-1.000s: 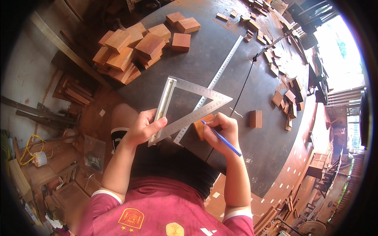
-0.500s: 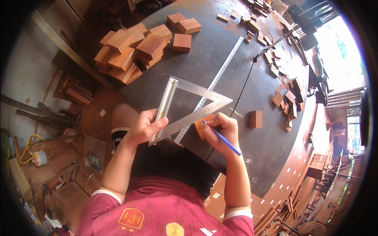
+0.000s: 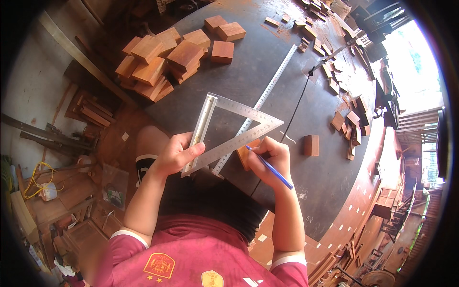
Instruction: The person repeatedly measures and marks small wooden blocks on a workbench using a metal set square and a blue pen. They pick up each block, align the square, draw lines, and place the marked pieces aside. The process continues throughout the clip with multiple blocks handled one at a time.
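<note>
My left hand [image 3: 178, 155] is closed round the thick edge of a metal triangle square [image 3: 252, 113], thumb on top, holding it raised over the dark tabletop. In my right hand [image 3: 271, 162] is a blue pen [image 3: 272, 171], pinched between thumb and fingers, its tip close to a small wooden block [image 3: 245, 156]. That block lies partly hidden behind the hand and the square. Beneath the square a long steel ruler [image 3: 273, 80] runs slantwise over the table. Another wooden block [image 3: 311, 145] stands by itself to the right of my right hand.
A heap of wooden blocks [image 3: 165, 60] sits at the table's left edge. Several small blocks [image 3: 352, 123] are scattered along the right side, with more offcuts at the far end. A dark seam [image 3: 297, 103] crosses the dark tabletop [image 3: 191, 95].
Almost nothing differs. Both hands, the square and the pen keep their places; the whole view has shifted very slightly.
</note>
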### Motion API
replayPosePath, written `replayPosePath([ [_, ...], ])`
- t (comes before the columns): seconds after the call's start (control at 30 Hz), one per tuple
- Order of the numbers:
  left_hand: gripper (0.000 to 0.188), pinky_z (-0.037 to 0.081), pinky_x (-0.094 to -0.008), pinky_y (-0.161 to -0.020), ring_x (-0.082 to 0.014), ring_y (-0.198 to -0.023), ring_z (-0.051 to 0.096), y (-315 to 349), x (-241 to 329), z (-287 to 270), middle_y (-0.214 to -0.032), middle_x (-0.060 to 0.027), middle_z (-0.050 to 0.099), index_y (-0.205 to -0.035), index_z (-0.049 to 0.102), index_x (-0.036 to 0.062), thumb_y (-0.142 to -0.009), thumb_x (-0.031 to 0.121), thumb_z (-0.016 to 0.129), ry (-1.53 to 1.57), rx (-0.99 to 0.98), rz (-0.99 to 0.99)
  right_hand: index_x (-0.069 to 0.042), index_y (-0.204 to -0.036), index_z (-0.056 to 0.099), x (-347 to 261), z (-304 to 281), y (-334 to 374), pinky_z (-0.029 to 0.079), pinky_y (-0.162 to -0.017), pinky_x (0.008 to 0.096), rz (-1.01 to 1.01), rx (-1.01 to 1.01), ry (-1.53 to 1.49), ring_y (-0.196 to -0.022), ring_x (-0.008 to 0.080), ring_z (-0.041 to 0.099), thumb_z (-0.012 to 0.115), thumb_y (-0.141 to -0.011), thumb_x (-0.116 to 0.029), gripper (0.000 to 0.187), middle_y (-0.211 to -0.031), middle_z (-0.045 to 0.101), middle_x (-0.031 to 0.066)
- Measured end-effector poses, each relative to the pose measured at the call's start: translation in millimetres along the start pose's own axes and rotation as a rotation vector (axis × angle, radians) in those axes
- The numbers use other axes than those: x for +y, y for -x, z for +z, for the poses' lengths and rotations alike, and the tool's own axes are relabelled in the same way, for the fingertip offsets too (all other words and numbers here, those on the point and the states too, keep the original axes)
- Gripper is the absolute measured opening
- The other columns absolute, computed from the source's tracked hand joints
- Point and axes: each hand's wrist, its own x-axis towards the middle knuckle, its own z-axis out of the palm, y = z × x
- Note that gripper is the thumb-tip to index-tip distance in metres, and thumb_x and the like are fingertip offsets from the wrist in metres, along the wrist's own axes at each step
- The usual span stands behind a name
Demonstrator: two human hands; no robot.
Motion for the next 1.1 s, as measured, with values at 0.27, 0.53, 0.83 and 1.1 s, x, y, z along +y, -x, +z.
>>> replayPosePath([
  [0.27, 0.024, 0.041, -0.0219, -0.064, -0.0022, -0.074, 0.050, -0.3, -0.7, 1.2, -0.082, 0.0051, 0.058, -0.096, 0.063, 0.0048, -0.102, 0.027, 0.066, -0.002, 0.021, -0.007, -0.001, -0.067, 0.048, -8.9, -0.9, -2.2, 0.046, -0.055, 0.0250, -0.098, 0.019, 0.108, -0.061, 0.0040, 0.054, 0.068, -0.077, 0.003, 0.023, -0.061, 0.060, 0.0042],
  [0.53, 0.023, 0.041, -0.0219, -0.064, -0.0021, -0.074, 0.050, -0.1, -3.8, -0.2, -0.083, 0.0053, 0.058, -0.097, 0.064, 0.0053, -0.102, 0.027, 0.066, -0.008, 0.015, -0.006, -0.001, -0.067, 0.048, -8.5, 0.2, -1.4, 0.044, -0.054, 0.0242, -0.067, 0.025, 0.085, -0.061, 0.0029, 0.052, 0.068, -0.077, 0.002, 0.024, -0.060, 0.058, 0.0031],
  [0.83, 0.022, 0.042, -0.0222, -0.068, -0.0023, -0.077, 0.050, 0.1, -0.9, 0.7, -0.085, 0.0053, 0.059, -0.100, 0.064, 0.0038, -0.103, 0.025, 0.065, 0.004, 0.009, -0.004, -0.001, -0.070, 0.049, -10.9, -1.3, 0.2, 0.042, -0.054, 0.0241, 0.004, 0.064, -0.061, -0.062, 0.0028, 0.049, 0.067, -0.078, 0.002, 0.021, -0.062, 0.057, 0.0012],
  [1.1, 0.022, 0.042, -0.0222, -0.068, -0.0026, -0.077, 0.051, 0.3, 3.3, 2.3, -0.085, 0.0050, 0.059, -0.099, 0.065, 0.0034, -0.102, 0.025, 0.065, 0.023, 0.015, -0.019, 0.000, -0.070, 0.047, 0.0, 1.5, 1.6, 0.040, -0.060, 0.0227, 0.020, 0.156, -0.071, -0.068, 0.0038, 0.046, 0.066, -0.078, 0.004, 0.021, -0.068, 0.053, -0.0008],
])
